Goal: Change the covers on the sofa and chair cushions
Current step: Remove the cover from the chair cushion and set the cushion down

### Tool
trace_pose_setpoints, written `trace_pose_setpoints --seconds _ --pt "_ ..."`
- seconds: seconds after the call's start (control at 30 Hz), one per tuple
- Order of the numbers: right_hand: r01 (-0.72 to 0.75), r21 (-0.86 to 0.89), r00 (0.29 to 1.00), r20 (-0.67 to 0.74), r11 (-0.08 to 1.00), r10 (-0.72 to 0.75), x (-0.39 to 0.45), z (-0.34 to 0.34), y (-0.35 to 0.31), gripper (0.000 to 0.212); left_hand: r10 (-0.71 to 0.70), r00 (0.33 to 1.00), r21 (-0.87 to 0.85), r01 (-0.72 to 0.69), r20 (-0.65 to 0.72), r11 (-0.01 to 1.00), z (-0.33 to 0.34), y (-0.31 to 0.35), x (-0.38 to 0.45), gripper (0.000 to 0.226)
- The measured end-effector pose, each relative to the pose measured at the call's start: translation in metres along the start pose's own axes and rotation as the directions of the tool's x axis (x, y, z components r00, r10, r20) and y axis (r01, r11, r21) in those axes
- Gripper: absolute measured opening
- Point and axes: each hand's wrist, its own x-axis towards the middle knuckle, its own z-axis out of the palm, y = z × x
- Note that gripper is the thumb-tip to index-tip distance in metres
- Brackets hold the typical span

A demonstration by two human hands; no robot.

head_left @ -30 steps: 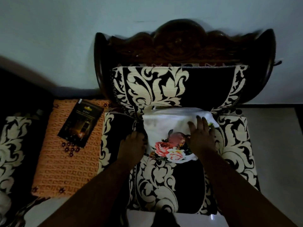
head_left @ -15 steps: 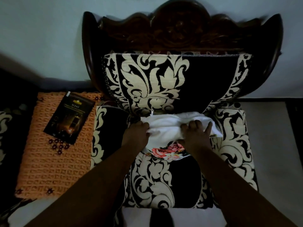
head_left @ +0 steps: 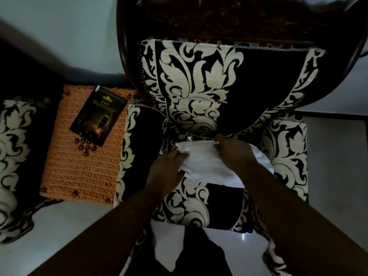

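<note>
1. Left hand [head_left: 169, 168] and right hand [head_left: 235, 152] each grasp the white cover [head_left: 207, 164] at the seat cushion's [head_left: 286, 148] back edge.
2. Its flower print, showing a second ago, is now bunched away, probably gathered for fitting.

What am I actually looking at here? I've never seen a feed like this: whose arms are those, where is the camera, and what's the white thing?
The one camera is worn on a person's head and looks down at their bare arms; no machine is involved. The left hand and right hand both grip a bunched white cloth, probably a cushion cover. It is above the black-and-cream seat cushion of a carved wooden chair; a matching back cushion leans behind. At the left lies an orange knitted mat with a dark packet on it.
</note>
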Motion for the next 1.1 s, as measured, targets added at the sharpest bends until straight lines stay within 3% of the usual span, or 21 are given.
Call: trace_pose_setpoints --seconds 0.17,0.3,0.37,0.47,0.57,0.63,0.73,0.8,0.9,0.97,1.1 --pt "0.206 0.139 0.968 0.12 0.969 -0.223 0.027 0.003 -0.024 0.03 0.028 0.998 0.086 -0.024 -0.052 0.996 -0.007 0.002 -0.004 0.044" --pt "0.267 0.072 0.941 0.198 0.961 -0.276 0.032 0.007 -0.035 0.025 0.065 0.994 0.096 -0.057 -0.087 0.994 -0.002 -0.005 -0.014 0.027" --pt "0.295 0.0 0.939 0.187 0.956 -0.29 0.032 0.013 -0.042 0.019 0.085 0.992 0.103 -0.075 -0.097 0.992 0.004 -0.006 -0.019 0.021" --pt "0.29 -0.091 0.957 0.042 0.953 -0.288 0.037 0.017 -0.042 0.021 0.08 0.995 0.139 -0.072 -0.053 0.988 0.01 -0.006 -0.024 0.018" --pt "0.126 -0.108 0.982 -0.124 0.986 -0.139 0.052 0.013 -0.029 0.023 0.12 0.988 0.274 -0.142 0.094 0.951 0.024 -0.009 -0.036 0.027" --pt "0.037 -0.016 0.995 -0.097 0.999 -0.038 0.064 0.011 -0.026 0.024 0.105 0.974 0.326 -0.168 0.202 0.931 0.03 -0.01 -0.04 0.032" --pt "0.066 0.206 0.997 -0.047 0.976 -0.058 0.059 0.01 -0.03 0.029 0.045 0.966 0.335 -0.132 0.256 0.933 0.033 -0.01 -0.032 0.031" --pt "0.065 0.221 0.995 -0.094 0.973 -0.045 0.035 0.011 -0.025 0.043 0.062 0.968 0.333 -0.143 0.244 0.932 0.031 -0.011 -0.027 0.026" --pt "-0.241 -0.002 0.958 -0.158 0.97 0.238 -0.017 0.023 0.002 0.066 0.083 0.971 0.315 -0.153 0.223 0.937 0.029 -0.011 -0.026 0.036" --pt "-0.393 0.076 0.914 -0.077 0.916 0.398 -0.049 0.037 0.02 0.073 0.115 0.974 0.313 -0.173 0.196 0.934 0.023 -0.007 -0.027 0.05" --pt "-0.369 0.312 0.915 -0.042 0.876 0.4 -0.076 0.059 0.024 0.077 0.326 0.945 0.283 -0.304 -0.035 0.91 0.007 0.013 -0.019 0.051"
